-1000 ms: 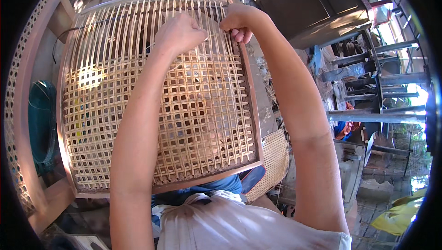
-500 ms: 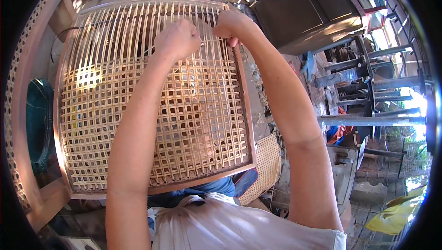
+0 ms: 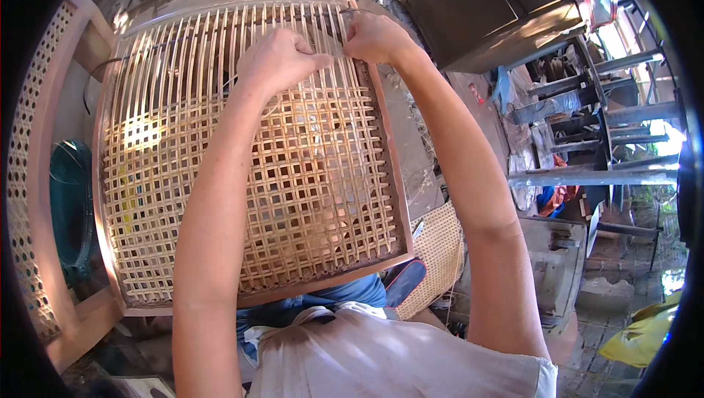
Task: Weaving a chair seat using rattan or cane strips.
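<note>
A wooden frame [image 3: 405, 214] lies before me, strung with pale cane strands. Its near part is an open checked cane weave [image 3: 293, 200]; toward the far edge only lengthwise cane strands [image 3: 194, 53] run across the gap. My left hand [image 3: 277, 62] is closed over the strands right of the middle, thumb and forefinger pinched together toward the right. At the far right corner my right hand [image 3: 375, 38] is closed, fingertips at the outermost strands. Both seem to grip cane, though the fingers hide most of what they hold.
A second frame with cane mesh [image 3: 44, 163] stands along the left, beside a dark green round container [image 3: 71, 207]. Dark cabinet [image 3: 491, 13] stands at the far right. A loose cane sheet [image 3: 436, 251] lies by the near right corner. Metal racks [image 3: 609, 115] and clutter fill the right side.
My left thumb and forefinger now reach further right, toward the right hand. The right hand has shifted slightly, its fingers raised more above the frame's edge. The view has turned a little.
</note>
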Motion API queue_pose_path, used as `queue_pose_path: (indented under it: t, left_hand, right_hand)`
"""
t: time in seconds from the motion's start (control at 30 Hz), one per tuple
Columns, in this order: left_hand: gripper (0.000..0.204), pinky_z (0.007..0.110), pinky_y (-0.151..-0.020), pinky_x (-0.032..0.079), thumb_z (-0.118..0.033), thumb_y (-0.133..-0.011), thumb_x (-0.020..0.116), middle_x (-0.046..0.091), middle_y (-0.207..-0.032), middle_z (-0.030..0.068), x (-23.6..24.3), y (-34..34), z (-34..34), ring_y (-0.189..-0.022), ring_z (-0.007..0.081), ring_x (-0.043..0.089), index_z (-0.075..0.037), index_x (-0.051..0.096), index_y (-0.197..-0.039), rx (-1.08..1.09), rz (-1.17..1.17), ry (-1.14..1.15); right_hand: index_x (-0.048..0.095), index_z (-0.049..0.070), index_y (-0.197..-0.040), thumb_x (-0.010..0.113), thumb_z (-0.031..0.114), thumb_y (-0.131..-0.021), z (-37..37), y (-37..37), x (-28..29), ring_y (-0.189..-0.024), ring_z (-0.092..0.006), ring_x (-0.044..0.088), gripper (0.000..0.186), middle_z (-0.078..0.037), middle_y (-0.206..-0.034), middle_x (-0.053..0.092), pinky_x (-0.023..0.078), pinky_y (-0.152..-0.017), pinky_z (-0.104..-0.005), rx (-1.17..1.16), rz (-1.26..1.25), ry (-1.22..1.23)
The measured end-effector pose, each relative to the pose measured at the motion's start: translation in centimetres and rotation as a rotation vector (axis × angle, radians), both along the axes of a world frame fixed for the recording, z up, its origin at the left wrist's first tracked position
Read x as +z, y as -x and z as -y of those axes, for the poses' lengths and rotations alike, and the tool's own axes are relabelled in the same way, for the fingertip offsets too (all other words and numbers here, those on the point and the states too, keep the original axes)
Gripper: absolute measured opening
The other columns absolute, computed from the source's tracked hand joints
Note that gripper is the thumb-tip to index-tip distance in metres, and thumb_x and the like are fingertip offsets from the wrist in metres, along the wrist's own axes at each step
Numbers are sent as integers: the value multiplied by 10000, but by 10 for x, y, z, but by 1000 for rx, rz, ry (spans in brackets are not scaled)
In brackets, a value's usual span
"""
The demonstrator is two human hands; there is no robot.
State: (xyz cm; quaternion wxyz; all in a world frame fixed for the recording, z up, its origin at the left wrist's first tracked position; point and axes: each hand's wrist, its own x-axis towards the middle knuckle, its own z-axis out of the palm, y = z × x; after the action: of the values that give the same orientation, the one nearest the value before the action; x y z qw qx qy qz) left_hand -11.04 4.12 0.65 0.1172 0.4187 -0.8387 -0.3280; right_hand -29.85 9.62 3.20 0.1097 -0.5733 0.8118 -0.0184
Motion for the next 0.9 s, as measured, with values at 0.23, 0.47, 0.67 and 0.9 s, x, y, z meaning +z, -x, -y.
queue_pose_path:
  t: [0.23,0.47,0.67,0.9]
  left_hand:
    - [257,341,-735,535,-303,-762,753,736,-803,73,-8,-1,4,-725,179,685,-86,776,-898,-16,-47,-9]
    - [205,368,-804,554,-270,-772,667,754,-916,95,17,5,-14,-834,252,717,-188,795,-910,-3,87,125]
    - [224,340,-781,520,-291,-831,710,741,-850,82,29,-75,53,-773,189,683,-78,756,-887,-58,280,-35]
    - [188,325,-682,518,-208,-883,698,673,-740,63,5,-104,42,-706,175,645,-21,704,-868,-69,61,141]
  right_hand:
    - [593,-20,-1135,601,166,-738,-9,-14,-1,-1041,-386,664,439,-245,-1061,692,515,-911,-452,-37,-144,138]
    - [517,13,-1202,611,105,-742,-84,76,-2,-1011,-428,654,479,-263,-979,690,496,-896,-475,-270,-255,219]
    - [492,-10,-1307,648,132,-850,-130,100,-29,-708,-215,672,503,-138,-898,702,558,-692,-361,-339,414,688]
    - [610,53,-1275,609,242,-963,-152,62,-112,-795,-98,591,365,-30,-980,669,528,-739,-276,-514,1237,664]
